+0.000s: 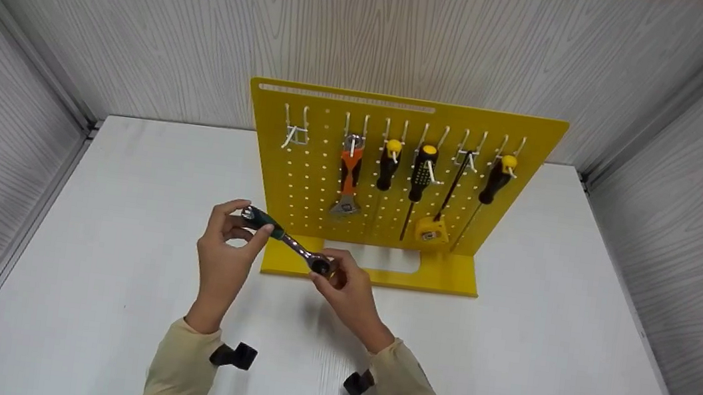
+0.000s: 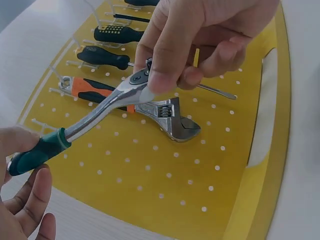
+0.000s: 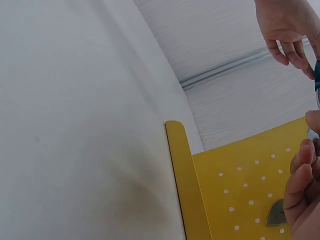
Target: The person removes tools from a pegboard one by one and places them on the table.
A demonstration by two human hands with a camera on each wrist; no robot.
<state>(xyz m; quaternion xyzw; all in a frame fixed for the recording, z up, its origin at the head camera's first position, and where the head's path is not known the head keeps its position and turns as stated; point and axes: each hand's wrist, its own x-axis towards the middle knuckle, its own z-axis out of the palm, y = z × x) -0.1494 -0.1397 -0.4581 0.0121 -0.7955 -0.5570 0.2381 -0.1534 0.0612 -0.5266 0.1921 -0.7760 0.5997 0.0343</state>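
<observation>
A shiny wrench (image 1: 295, 245) with a green handle is near the middle of the frame. The left hand (image 1: 224, 259) pinches its handle; the right hand (image 1: 350, 291) pinches its round head. Higher up, a yellow board (image 1: 314, 173) holds an orange wrench (image 1: 350, 172) and a tape measure (image 1: 432, 230).

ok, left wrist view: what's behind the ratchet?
The yellow pegboard and the adjustable wrench hung on it. The ratchet covers part of the wrench's handle; whatever's directly behind the ratchet's head can't be seen.

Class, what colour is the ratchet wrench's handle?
Green, partly darker; the handle shows best in the left wrist view.
</observation>
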